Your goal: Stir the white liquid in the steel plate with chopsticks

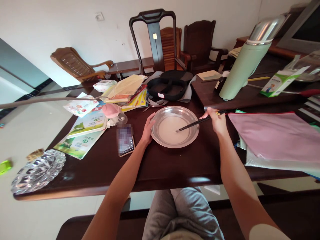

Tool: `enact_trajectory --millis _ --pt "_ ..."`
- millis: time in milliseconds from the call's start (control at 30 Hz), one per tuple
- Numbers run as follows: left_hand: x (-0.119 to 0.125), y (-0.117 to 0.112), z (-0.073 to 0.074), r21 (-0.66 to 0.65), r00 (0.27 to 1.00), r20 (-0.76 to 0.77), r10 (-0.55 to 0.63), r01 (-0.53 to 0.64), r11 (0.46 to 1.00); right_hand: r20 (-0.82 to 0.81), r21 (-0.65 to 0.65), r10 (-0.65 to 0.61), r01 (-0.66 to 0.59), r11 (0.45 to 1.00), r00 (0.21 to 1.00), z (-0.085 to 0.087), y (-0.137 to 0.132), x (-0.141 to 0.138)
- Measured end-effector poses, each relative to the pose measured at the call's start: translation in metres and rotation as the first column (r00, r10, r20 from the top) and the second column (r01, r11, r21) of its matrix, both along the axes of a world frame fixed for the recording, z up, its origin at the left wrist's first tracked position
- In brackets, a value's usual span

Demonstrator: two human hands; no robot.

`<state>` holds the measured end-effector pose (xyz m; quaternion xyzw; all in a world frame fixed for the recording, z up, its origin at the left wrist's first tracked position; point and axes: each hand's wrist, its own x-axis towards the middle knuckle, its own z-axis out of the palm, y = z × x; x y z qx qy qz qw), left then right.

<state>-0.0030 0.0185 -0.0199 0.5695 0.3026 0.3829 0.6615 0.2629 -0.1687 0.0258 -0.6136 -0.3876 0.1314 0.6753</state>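
Trousers in grey [160, 213] fill the foreground, just short of a dark tabletop [165, 170] on which a shallow metal dish [172, 144] sits at the centre. Near the tabletop's corner, well to the dish's left, stands a cut-glass bowl [40, 176], its contents too unclear to name; a lit phone [126, 141] lies closer on that same side. Two hands, well apart, attend to the dish: the left hand [149, 128] lays extended fingers along the left rim, while the right hand [217, 119], off the opposite rim, closes around black chopsticks [197, 124] whose tips reach down over the middle. Inside, the dish shows a pale, milky floor; whether liquid or bare metal cannot be told. Good handling here probably means steady pressure on the rim against sliding, and chopsticks kept low, slanted and light, well short of scraping or splashing. A pink zip pouch [277, 136] lies flat right of the dish, contents hidden. Beyond the dish's left edge rests a pink-topped bottle [111, 111]; directly behind the dish, a black case [175, 97] shows divided compartments. Farther back, to the dish's right, stand a capped green thermos [246, 66] and a green-and-white carton [280, 81], neither revealing what it holds.
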Motion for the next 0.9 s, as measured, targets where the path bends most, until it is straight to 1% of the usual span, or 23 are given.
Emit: enact_trajectory --millis 100,133,167,200,267,333,367,433,533,567,600,633,733,767,800,833,900 --pt "0.000 0.000 0.001 0.003 1.000 -0.006 0.005 -0.005 1.000 0.031 -0.071 0.161 -0.159 0.985 0.986 -0.001 0.003 -0.007" --pt "-0.001 0.000 0.001 0.010 1.000 -0.008 0.006 -0.006 1.000 0.047 -0.090 0.200 -0.195 0.977 0.979 -0.002 0.005 -0.009" --pt "-0.001 0.000 0.001 0.016 1.000 -0.009 0.003 -0.003 1.000 0.065 -0.096 0.212 -0.206 0.974 0.975 -0.002 0.005 -0.010" --pt "-0.001 0.000 0.001 0.021 1.000 -0.010 -0.002 0.002 1.000 0.080 -0.090 0.195 -0.188 0.978 0.977 -0.002 0.005 -0.010" --pt "-0.001 0.000 0.002 0.024 1.000 -0.009 -0.011 0.011 1.000 0.083 -0.047 0.095 -0.091 0.995 0.992 -0.002 0.004 -0.005" --pt "-0.001 -0.001 0.002 0.019 1.000 -0.005 -0.009 0.009 1.000 0.043 -0.006 -0.004 0.004 1.000 0.999 -0.001 0.001 -0.001" --pt "-0.001 -0.001 0.002 0.016 1.000 -0.004 -0.008 0.008 1.000 0.021 -0.002 -0.019 0.019 1.000 1.000 -0.001 0.001 0.000" --pt "-0.001 -0.001 0.003 0.014 1.000 -0.006 -0.008 0.008 1.000 -0.001 -0.018 0.028 -0.028 0.999 1.000 0.000 0.001 -0.002" --pt "0.000 -0.001 0.003 0.015 1.000 -0.003 -0.005 0.005 1.000 0.032 -0.073 0.189 -0.187 0.980 0.981 0.001 0.004 -0.011" --pt "0.000 -0.001 0.002 0.015 1.000 0.001 -0.003 0.003 1.000 0.053 -0.085 0.213 -0.208 0.975 0.976 0.002 0.005 -0.013" --pt "0.000 -0.001 0.002 0.015 1.000 0.006 -0.003 0.003 1.000 0.075 -0.090 0.208 -0.201 0.975 0.975 0.002 0.005 -0.013" --pt "0.000 -0.001 0.002 0.016 1.000 0.008 -0.005 0.005 1.000 0.091 -0.086 0.176 -0.169 0.982 0.980 0.002 0.005 -0.012" --pt "-0.001 -0.001 0.001 0.014 1.000 0.005 -0.012 0.012 1.000 0.072 -0.022 -0.004 0.005 1.000 0.997 0.001 0.001 -0.002" --pt "-0.001 -0.001 0.001 0.012 1.000 0.003 -0.011 0.010 1.000 0.050 -0.006 -0.037 0.037 0.999 0.998 0.001 0.000 0.000" --pt "-0.001 -0.001 0.001 0.011 1.000 0.002 -0.009 0.009 1.000 0.030 0.001 -0.044 0.044 0.999 0.999 0.000 0.000 0.001" --pt "-0.001 -0.001 0.001 0.010 1.000 0.001 -0.006 0.006 1.000 0.018 -0.004 -0.023 0.023 1.000 1.000 0.000 0.000 0.000" --pt "-0.001 -0.001 0.001 0.009 1.000 0.003 -0.002 0.002 1.000 0.018 -0.044 0.085 -0.084 0.996 0.996 0.000 0.001 -0.005"
